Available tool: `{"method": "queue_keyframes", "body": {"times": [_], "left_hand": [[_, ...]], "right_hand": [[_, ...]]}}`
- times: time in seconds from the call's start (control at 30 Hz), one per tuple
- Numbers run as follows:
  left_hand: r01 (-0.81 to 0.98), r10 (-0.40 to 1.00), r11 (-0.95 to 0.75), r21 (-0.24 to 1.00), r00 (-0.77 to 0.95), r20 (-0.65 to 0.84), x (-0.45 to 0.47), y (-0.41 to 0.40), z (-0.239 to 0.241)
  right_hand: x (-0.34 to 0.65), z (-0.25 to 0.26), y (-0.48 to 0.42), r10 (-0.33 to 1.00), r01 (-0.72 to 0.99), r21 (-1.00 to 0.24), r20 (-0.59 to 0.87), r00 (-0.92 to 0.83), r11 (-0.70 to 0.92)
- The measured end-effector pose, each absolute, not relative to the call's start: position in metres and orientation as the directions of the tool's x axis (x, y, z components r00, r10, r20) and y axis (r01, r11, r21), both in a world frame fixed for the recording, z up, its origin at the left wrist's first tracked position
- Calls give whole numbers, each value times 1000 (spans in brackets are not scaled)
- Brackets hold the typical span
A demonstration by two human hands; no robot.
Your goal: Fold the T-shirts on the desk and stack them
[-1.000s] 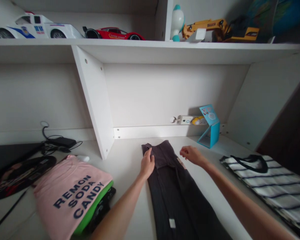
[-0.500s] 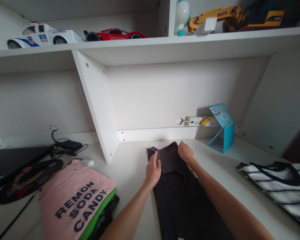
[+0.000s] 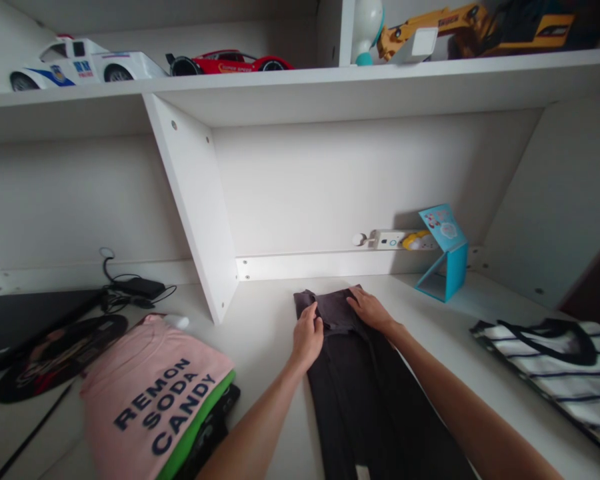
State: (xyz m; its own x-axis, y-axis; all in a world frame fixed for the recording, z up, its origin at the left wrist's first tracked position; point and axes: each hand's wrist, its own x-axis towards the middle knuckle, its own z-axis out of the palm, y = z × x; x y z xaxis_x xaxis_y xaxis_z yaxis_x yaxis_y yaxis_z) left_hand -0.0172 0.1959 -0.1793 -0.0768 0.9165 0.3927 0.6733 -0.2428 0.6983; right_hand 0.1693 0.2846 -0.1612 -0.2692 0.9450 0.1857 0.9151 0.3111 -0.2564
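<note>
A dark garment (image 3: pixel 365 387) lies lengthwise on the white desktop, its greyish inner side showing at the far end. At that end's left corner, my left hand (image 3: pixel 307 339) is closed on the cloth, thumb and fingers near each other. Across from it, my right hand (image 3: pixel 373 310) rests with outstretched fingers on the far right corner, pressing the fabric. A small pale tag (image 3: pixel 363 473) shows at the near end of the garment.
Folded shirts, a pink one (image 3: pixel 165 393) on top, lie left. A striped shirt (image 3: pixel 555 373) lies right. Behind are a blue stand (image 3: pixel 457 270) and a power strip (image 3: pixel 387 240). An upright divider (image 3: pixel 190 207) and overhead shelf (image 3: pixel 300 90) bound the space.
My right hand has gone from gripping the far right edge to lying flatter on the cloth. The far end now lies flatter. My left hand stays at its corner.
</note>
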Motion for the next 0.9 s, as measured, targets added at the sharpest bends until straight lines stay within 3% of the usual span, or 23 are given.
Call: {"method": "queue_keyframes", "body": {"times": [0.27,0.47,0.63,0.77,0.9], "left_hand": [[834,925,-240,497,42,377,-14,190,-176],[868,919,-267,419,98,383,-14,190,-178],[887,927,-245,392,96,363,-13,193,-179],[883,921,-265,387,113,372,-12,193,-180],[848,898,-313,427,119,423,-11,193,-181]], "right_hand": [[175,-154,262,919,891,-230,49,-390,391],[203,-144,149,755,729,-307,-47,-654,612],[252,-140,46,696,659,-388,-58,-715,645],[277,-163,10,660,618,-332,22,-751,713],[284,-183,1,755,714,-259,113,-646,650]]}}
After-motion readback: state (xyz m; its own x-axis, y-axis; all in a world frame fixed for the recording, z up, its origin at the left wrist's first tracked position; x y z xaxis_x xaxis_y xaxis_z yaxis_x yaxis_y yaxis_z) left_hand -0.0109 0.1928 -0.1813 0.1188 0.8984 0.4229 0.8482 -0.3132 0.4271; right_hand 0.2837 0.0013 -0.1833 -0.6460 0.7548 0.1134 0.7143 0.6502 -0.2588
